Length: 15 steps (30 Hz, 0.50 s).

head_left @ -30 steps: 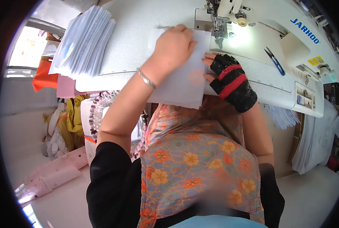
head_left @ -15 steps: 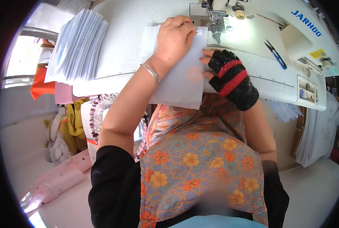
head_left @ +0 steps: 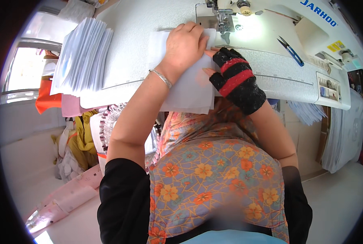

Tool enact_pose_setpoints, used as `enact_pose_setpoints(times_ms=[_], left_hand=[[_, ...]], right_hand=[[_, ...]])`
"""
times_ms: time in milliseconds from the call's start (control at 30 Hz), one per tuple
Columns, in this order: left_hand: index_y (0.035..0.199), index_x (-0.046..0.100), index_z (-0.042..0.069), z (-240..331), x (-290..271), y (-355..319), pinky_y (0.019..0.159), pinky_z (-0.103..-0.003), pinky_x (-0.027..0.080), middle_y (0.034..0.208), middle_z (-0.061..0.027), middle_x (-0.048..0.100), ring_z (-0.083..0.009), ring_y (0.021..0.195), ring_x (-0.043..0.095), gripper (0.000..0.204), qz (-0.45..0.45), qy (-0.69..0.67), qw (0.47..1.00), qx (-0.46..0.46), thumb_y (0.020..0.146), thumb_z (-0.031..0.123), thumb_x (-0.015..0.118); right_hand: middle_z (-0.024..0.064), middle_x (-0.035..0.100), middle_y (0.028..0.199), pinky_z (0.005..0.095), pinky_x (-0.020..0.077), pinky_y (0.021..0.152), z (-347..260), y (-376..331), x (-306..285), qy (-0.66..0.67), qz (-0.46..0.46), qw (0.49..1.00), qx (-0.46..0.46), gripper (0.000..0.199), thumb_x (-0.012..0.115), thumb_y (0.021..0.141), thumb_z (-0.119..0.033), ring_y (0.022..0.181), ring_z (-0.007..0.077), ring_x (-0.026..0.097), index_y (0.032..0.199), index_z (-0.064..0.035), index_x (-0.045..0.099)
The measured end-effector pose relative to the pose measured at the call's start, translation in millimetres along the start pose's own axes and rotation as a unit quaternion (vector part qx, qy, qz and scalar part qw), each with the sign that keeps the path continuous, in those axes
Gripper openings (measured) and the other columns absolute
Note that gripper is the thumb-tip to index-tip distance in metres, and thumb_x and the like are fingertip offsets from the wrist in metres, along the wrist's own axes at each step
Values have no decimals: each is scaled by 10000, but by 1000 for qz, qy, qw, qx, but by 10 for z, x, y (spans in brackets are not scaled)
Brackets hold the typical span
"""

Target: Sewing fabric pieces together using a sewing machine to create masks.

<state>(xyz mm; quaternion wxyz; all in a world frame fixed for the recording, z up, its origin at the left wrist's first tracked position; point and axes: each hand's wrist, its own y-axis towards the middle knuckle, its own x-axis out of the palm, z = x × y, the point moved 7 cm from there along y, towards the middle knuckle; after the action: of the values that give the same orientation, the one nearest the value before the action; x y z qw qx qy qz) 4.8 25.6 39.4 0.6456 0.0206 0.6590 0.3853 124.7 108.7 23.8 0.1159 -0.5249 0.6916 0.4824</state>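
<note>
Partly hidden: white fabric piece | left hand covers | needle unclear

Bare tabletop between paper stack and left hand, machine head (needle side) blocking ahead

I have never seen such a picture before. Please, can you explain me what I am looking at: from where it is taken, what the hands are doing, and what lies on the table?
The camera sits on the person's head and looks down, so the picture bends at its rim. Both forearms come up from below. The bare left hand, with a bracelet at the wrist, presses flat on a white fabric piece. The right hand, in a black and red fingerless glove, rests on the same piece. Ahead stands a white sewing machine, its needle part just beyond the fingers. A stack of white pieces lies to the left, and small blue snips lie on the machine.
</note>
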Motion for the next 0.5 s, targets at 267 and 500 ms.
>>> enact_pose_setpoints(times_ms=[267,500], left_hand=[[994,649,37,-35,-91,-52,854,-424,514,1014,-108,667,-349,954,633,253,-2,-83,997,11,792,161,739],[947,653,34,49,-115,-158,848,-409,518,1004,-98,677,-325,958,645,164,3,-91,996,19,800,68,717]], right_hand=[[196,650,1104,440,528,846,76,65,93,162,18,981,107,364,680,858,-141,969,372,643,1209,-64,623],[200,639,1003,506,507,815,77,74,137,-29,-33,998,53,247,615,837,-151,933,393,621,1054,-34,636]])
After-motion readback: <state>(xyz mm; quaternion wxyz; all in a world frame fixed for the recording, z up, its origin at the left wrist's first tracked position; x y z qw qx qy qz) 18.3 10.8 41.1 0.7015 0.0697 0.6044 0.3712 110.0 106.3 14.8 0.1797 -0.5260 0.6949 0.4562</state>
